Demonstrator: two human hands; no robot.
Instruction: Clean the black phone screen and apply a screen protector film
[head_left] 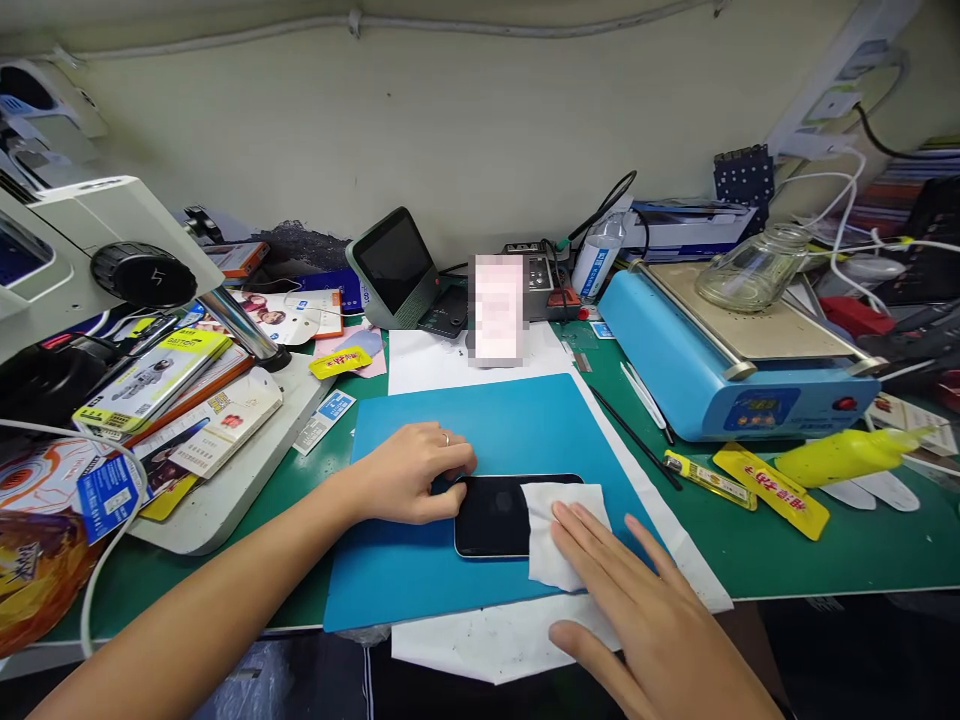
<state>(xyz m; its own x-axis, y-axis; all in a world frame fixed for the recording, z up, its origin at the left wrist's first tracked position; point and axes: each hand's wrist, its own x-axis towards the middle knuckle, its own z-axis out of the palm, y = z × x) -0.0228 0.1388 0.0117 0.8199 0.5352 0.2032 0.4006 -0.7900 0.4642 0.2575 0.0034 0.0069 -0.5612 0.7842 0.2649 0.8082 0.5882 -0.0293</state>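
A smartphone (491, 515) with a black screen lies face up on a blue mat (412, 580). My left hand (416, 475) is closed at its left end, the curled fingers and thumb against the edge and upper corner. A white wipe (566, 545) covers the phone's right part and overlaps onto the mat. My right hand (630, 590) rests on this wipe with its fingers stretched out flat and its thumb apart. The right end of the phone is mostly hidden beneath the wipe.
A blue heating machine (675, 370) with a glass jar (757, 270) on top stands at right. Near it lie a black stick (637, 440), yellow packets (772, 490) and a yellow bottle (847, 458). At left are a microscope stand (217, 510) and stacked boxes (157, 380).
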